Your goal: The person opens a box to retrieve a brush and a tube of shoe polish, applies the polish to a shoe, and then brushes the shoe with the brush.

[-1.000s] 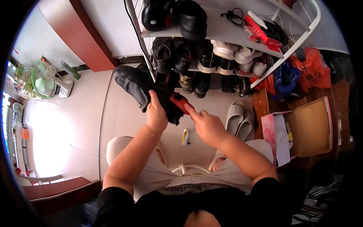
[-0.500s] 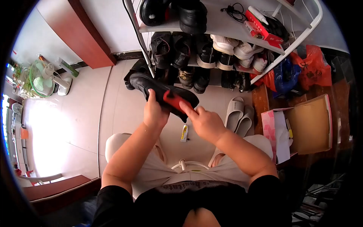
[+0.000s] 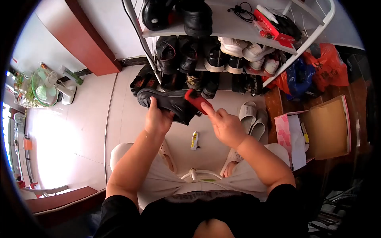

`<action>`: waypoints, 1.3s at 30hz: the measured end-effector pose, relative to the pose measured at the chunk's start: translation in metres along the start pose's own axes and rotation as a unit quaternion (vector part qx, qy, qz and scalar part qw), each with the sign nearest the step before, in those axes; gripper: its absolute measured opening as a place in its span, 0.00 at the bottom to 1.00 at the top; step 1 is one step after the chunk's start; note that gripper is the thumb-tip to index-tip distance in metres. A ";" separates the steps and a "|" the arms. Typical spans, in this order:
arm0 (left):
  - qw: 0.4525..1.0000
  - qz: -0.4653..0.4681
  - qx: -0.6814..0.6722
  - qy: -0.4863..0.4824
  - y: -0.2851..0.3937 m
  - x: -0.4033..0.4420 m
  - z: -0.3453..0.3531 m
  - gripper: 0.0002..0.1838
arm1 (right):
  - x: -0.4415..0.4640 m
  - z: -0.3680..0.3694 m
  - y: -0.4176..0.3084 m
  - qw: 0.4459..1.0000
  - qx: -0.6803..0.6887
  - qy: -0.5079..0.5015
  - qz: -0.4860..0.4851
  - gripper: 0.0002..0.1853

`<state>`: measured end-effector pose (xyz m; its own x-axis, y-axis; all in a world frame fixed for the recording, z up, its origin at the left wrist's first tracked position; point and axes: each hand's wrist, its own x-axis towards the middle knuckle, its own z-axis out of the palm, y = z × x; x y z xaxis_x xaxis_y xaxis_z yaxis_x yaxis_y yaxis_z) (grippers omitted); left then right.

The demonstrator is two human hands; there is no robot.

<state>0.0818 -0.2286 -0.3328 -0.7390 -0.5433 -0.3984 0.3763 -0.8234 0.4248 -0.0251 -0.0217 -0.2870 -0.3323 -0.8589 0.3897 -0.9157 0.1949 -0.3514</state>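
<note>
A black shoe (image 3: 168, 102) is gripped in my left hand (image 3: 157, 119), thumb on its near side, with the shoe lying roughly sideways in front of the rack. My right hand (image 3: 227, 125) is closed on a red brush (image 3: 197, 102), index finger stretched along its back. The brush is at the shoe's right end; its dark bristles are partly visible, and whether they touch the shoe I cannot tell. On the floor below sits a white and yellow tube (image 3: 194, 141), a small dark cap beside it.
A white rack (image 3: 234, 29) holds several shoes. Grey slippers (image 3: 252, 119) lie at its right. Further right are an open cardboard box (image 3: 327, 129) and red (image 3: 330, 67) and blue (image 3: 298, 79) bags. A green fan (image 3: 44, 87) stands far left.
The shoe has tilted and turned between the frames, and my left hand has shifted slightly left. The red brush has moved right and up from over the shoe's middle to its right end.
</note>
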 end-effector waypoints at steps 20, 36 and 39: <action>0.948 -0.057 0.310 0.040 -0.036 -0.024 0.015 0.35 | -0.009 0.016 -0.003 0.991 0.039 -0.124 0.036 0.28; 0.682 0.063 0.686 -0.245 -0.018 -0.051 0.020 0.17 | -0.006 -0.010 0.010 0.999 0.046 -0.025 0.003 0.26; 0.596 0.027 0.754 -0.276 -0.019 -0.059 0.029 0.16 | 0.011 -0.013 0.018 0.999 -0.003 0.032 -0.009 0.28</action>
<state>0.1021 -0.1759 -0.2942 -0.9764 -0.0833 -0.1995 -0.2140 0.5015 0.8383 -0.0481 -0.0212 -0.2785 -0.3302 -0.8299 0.4497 -0.9228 0.1836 -0.3388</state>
